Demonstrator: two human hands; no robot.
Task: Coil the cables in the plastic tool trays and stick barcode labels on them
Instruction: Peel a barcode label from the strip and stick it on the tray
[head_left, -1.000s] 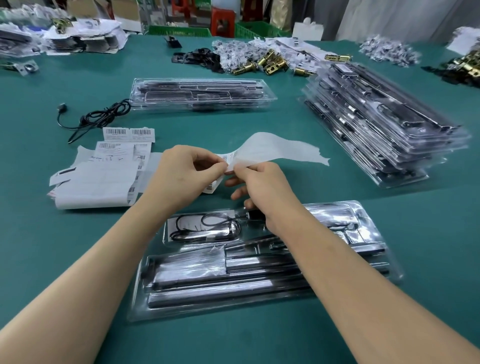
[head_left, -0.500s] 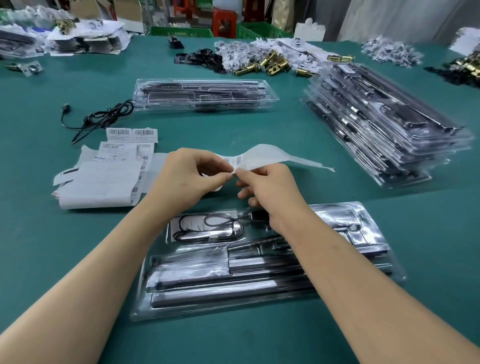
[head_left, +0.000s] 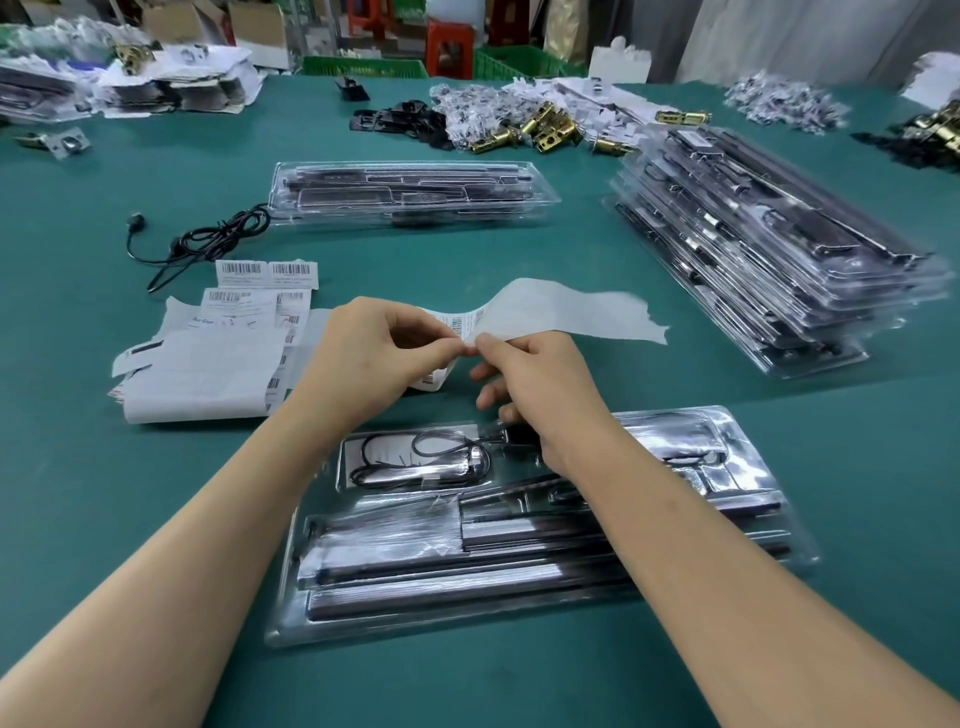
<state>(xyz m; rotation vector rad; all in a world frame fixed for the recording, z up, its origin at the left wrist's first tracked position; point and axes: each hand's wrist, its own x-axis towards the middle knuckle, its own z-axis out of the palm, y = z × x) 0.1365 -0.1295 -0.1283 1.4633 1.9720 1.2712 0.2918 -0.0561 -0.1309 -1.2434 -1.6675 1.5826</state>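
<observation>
Both hands meet above the worktop (head_left: 156, 519). The left hand (head_left: 363, 353) pinches the barcode label (head_left: 457, 325), and the right hand (head_left: 540, 384) pinches the backing strip (head_left: 561, 312), which trails off to the right. The plastic tray (head_left: 748, 447) lies just nearer than the fingers (head_left: 441, 356). Its long axis runs left to right, with the coiled cable (head_left: 415, 457) at its far left.

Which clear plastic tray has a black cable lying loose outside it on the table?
The lone far tray: a tangled black cable lies on the table at its left end. The near tray keeps its looped cable inside a compartment.
</observation>
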